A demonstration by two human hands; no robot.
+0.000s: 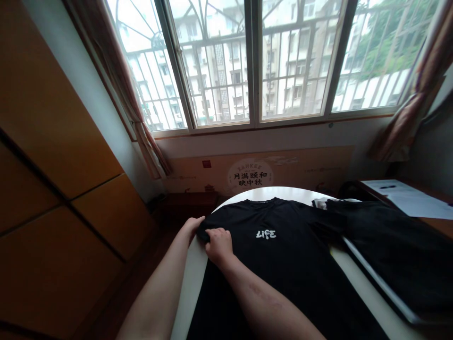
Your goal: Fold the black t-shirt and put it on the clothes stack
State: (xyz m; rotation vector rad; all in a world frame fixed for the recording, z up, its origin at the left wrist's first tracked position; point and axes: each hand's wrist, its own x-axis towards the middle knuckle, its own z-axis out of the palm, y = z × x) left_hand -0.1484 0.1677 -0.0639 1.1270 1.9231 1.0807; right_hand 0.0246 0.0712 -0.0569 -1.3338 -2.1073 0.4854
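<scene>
A black T-shirt (283,255) with white "LIFE" lettering lies spread flat on a round white table (193,278). Both my hands are at the shirt's left sleeve near the table's left edge. My left hand (193,225) grips the sleeve's outer end with the fingers curled around the fabric. My right hand (218,243) is closed in a pinch on the same sleeve just to the right of it. My right forearm lies across the lower part of the shirt.
More black clothing (389,245) lies heaped at the table's right on a flat board. A desk with white papers (414,198) stands far right. Wooden cabinets (53,189) line the left wall. A barred window (255,61) with curtains fills the back.
</scene>
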